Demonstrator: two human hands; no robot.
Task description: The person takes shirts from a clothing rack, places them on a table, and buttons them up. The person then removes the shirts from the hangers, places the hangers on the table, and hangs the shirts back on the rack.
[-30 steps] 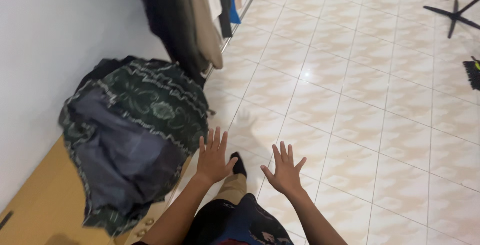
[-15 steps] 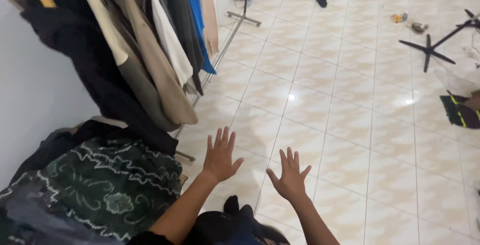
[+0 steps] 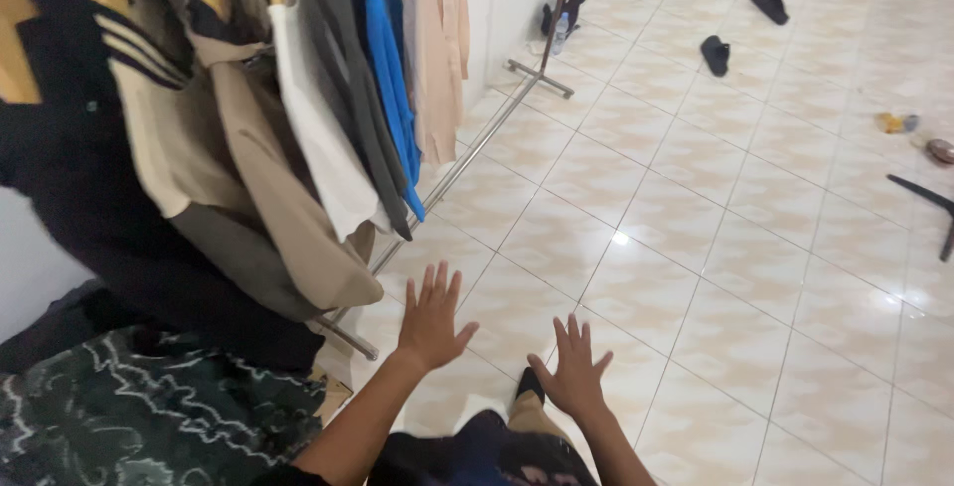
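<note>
A: How is the light?
B: Bright and even, from overhead. A small white glare spot sits on the glossy tiled floor point(image 3: 620, 239), with fainter sheen to the right.
A: Any blur?
B: The hanging clothes point(image 3: 298, 98) at left smear with motion; the hands look fairly sharp, with soft shadows.

— Where does the single view look from?

— From the person's head, tilted steeply down and forward over the tiled floor point(image 3: 696, 247).

— How near is it?

— Close to the body: the left hand point(image 3: 432, 319) and right hand point(image 3: 574, 372) sit low in the middle, forearms running off the bottom edge.

— And the sides?

— The clothes rack point(image 3: 298, 128) fills the upper left; the floor stretches toward the top right corner, where sandals point(image 3: 715, 54) lie far off.

— Any second view?

— None, so nothing is shared.
</note>
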